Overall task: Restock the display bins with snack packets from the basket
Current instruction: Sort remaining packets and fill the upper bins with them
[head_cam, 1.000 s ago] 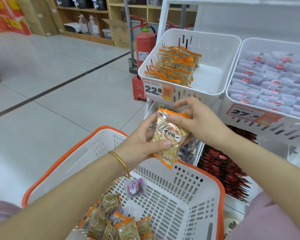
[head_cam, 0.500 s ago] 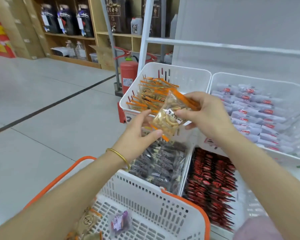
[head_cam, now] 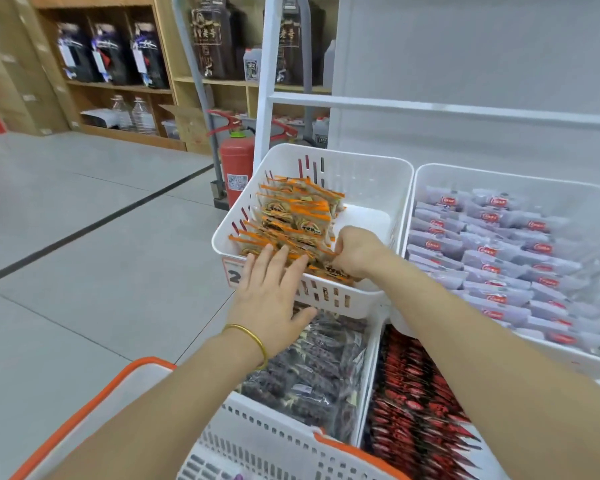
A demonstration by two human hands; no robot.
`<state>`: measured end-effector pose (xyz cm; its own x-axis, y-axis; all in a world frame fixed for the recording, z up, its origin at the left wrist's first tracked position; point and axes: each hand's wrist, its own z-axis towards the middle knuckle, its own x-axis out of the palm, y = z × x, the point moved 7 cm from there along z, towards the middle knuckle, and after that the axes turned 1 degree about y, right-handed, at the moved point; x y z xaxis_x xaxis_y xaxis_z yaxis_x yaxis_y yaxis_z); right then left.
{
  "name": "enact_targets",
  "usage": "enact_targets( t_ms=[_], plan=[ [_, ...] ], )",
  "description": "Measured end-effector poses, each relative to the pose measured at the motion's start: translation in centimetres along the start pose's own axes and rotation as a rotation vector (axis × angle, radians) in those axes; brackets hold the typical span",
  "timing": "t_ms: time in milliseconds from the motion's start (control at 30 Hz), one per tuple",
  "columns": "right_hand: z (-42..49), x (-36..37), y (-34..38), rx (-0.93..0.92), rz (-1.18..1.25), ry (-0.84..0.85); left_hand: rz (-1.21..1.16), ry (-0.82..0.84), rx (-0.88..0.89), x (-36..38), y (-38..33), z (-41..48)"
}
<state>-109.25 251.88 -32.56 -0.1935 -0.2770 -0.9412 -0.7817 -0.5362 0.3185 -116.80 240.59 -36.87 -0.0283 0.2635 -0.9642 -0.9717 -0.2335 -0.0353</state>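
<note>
A white display bin [head_cam: 368,174] on the upper left of the rack holds a row of orange-edged snack packets [head_cam: 295,216] along its left side; its right half shows bare floor. My right hand [head_cam: 355,251] is inside the bin at the front, fingers curled round an orange-edged packet [head_cam: 336,273] set against the row. My left hand [head_cam: 274,292] lies over the bin's front rim with straight fingers touching the front packets. The white basket with an orange rim [head_cam: 142,372] is at the bottom, its contents out of view.
A white bin of pale purple packets [head_cam: 499,244] stands to the right. Below are bins of dark packets [head_cam: 312,368] and red packets [head_cam: 420,410]. A red fire extinguisher [head_cam: 236,168] stands behind the rack; wooden shelves with jars line the back wall.
Both hands carried the orange-edged packet up from over the basket into the upper left bin. My left hand let go of it and now rests flat on the front packets.
</note>
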Motion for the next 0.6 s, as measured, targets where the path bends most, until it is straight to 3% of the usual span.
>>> enact_targets(
  t_ms=[100,167,267,333,400,467,600],
  plan=[
    [-0.5,0.4,-0.3,0.062,0.264,0.13,-0.039,0.013,0.006,0.0,0.0,0.2],
    [-1.5,-0.2,0.1,0.063,0.256,0.136,-0.105,0.014,0.021,-0.4,0.0,0.1],
    [-4.0,-2.6,1.2,-0.012,0.149,-0.084,-0.273,-0.075,0.052,-2.7,0.3,-1.7],
    [-6.8,-3.5,2.4,-0.096,0.228,-0.264,-0.351,-0.083,0.066,-4.0,1.0,-4.8],
    [-10.1,-2.0,4.0,-0.197,0.378,-0.336,-0.346,-0.002,0.055,-3.9,2.0,-9.4],
    [-12.9,2.5,5.6,-0.264,0.473,-0.246,-0.329,0.136,0.005,-2.6,3.5,-14.9],
    [-16.0,17.4,6.8,-0.252,0.469,0.223,-0.279,0.383,-0.1,-0.4,5.6,-23.2]
  ],
)
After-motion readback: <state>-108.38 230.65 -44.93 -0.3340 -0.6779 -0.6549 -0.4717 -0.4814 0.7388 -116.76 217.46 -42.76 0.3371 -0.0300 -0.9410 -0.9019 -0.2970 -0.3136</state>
